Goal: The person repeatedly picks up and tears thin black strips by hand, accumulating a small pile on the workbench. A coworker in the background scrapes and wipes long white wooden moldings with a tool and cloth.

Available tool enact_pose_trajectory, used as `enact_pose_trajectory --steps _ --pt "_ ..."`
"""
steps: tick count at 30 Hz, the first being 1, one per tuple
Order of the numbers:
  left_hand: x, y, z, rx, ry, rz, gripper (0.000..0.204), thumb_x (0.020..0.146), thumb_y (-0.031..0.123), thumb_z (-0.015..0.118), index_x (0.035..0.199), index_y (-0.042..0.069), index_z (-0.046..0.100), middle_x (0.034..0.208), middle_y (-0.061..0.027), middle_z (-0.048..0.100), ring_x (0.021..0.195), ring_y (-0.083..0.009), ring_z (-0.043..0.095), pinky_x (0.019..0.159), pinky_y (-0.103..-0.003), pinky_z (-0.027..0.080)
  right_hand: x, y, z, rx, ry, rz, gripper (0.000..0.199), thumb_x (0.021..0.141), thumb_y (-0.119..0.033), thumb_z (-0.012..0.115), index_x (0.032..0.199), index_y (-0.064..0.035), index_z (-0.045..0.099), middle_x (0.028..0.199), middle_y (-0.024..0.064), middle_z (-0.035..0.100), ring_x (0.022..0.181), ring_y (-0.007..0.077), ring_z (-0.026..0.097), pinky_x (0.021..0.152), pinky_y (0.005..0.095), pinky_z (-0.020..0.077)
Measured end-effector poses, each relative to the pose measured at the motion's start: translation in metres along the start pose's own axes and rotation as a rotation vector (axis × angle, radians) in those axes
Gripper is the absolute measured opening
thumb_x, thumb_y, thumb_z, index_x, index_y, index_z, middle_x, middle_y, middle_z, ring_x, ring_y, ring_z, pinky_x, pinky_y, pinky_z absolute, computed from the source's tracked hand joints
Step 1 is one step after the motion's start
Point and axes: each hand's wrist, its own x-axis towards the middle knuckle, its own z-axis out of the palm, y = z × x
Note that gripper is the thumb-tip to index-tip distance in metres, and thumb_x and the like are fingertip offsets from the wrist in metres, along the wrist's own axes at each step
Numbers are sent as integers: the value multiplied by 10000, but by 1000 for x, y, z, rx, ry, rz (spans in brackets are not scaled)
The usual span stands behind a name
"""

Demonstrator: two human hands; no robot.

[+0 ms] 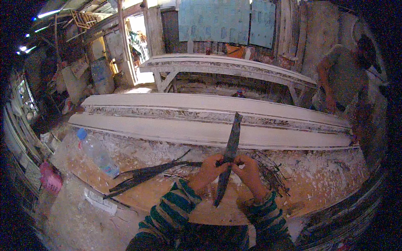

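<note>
My left hand (208, 170) and my right hand (250, 173) meet above the wooden table, both pinching a long, flat, dark strip (232, 140) near its middle. Its far end is blunt and its near end tapers towards me; the material cannot be told. Beside my left hand, a loose bunch of similar dark strips (142, 175) lies on the tabletop. A tangle of thin dark strands (272, 173) rests just past my right hand. The fingertips of both hands are closed and nearly touching at the strip.
Two long white moulding lengths (167, 127) run across the table (335, 175), which is spattered white. A clear bottle with a blue cap (98, 154) lies at left. Behind stands a bench (184, 66) bearing white lengths. A person (345, 75) stands at right.
</note>
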Motion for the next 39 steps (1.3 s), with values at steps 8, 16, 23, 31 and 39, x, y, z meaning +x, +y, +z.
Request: enact_pose_trajectory --steps 8,16,23,31,39 --pt "0 -14 3 70 -51 26 228 820 203 638 959 24 621 786 -102 601 723 -195 568 651 -330 463 1 -7 -2 -35 -14 15 143 685 -104 715 770 -27 629 705 78 626 657 164 598 635 308 486" --pt "-1 -15 9 -175 -62 114 229 871 217 613 1008 34 610 835 -39 612 775 -136 547 691 -294 449 -1 -3 -1 63 -11 12 126 727 -106 693 795 -27 621 700 51 612 650 128 568 618 295 469" --pt "0 -8 2 -354 -149 -56 232 897 238 595 1005 35 618 844 6 598 786 -97 519 706 -273 427 0 0 -3 411 -100 237 82 793 -92 653 764 -45 592 725 2 593 681 85 537 623 256 445" --pt "2 1 -1 -423 -178 -39 191 885 225 599 970 57 630 834 24 589 792 -110 518 720 -262 418 4 0 -10 144 -172 175 88 750 -92 658 752 -24 602 707 32 587 659 120 534 608 275 438" --pt "7 -10 -27 -447 -166 -241 172 884 181 577 998 59 617 893 -13 625 866 -145 568 782 -270 443 3 9 -5 76 -244 186 123 705 -101 671 782 -8 646 656 58 587 644 130 551 598 290 450"
